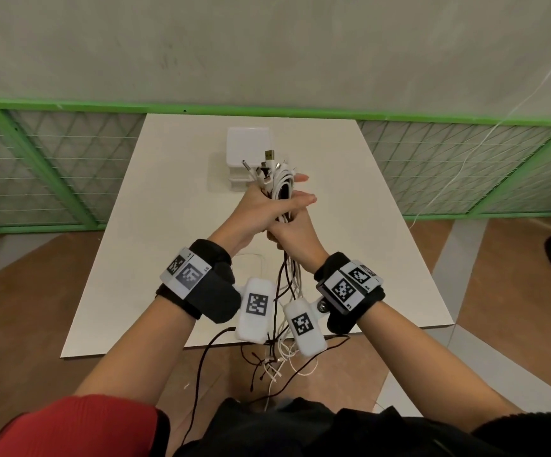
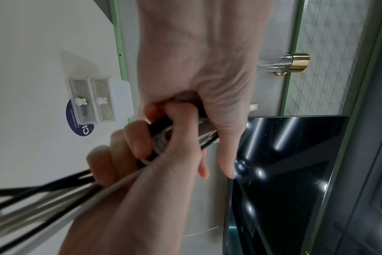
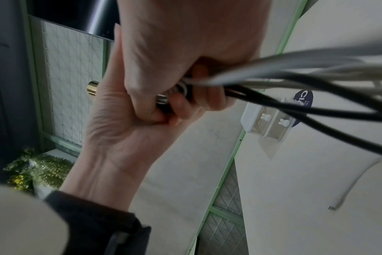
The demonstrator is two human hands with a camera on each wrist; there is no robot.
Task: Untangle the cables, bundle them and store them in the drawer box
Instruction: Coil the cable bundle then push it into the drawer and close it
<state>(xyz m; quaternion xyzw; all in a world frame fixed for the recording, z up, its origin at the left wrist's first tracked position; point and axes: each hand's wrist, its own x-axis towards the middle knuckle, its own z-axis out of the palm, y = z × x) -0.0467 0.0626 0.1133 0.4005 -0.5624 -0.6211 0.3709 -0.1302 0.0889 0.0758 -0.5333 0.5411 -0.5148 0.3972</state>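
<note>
Head view: both hands hold the cables [image 1: 279,189] upright above the table [image 1: 168,225], plugs up, the drawer box [image 1: 248,150] just behind. The left hand [image 1: 254,209] grips the bundle, the right hand [image 1: 289,225] clasps lower; keep that clamp firm while gathering the loose tails hanging below.

Left wrist view: a blue sticker [image 2: 81,126] under the box reads "Cl", partly hidden.

Right wrist view: 2 rabbit-shaped knobs [image 3: 266,117] front the drawers, and the sticker's lettering is blurred
</note>
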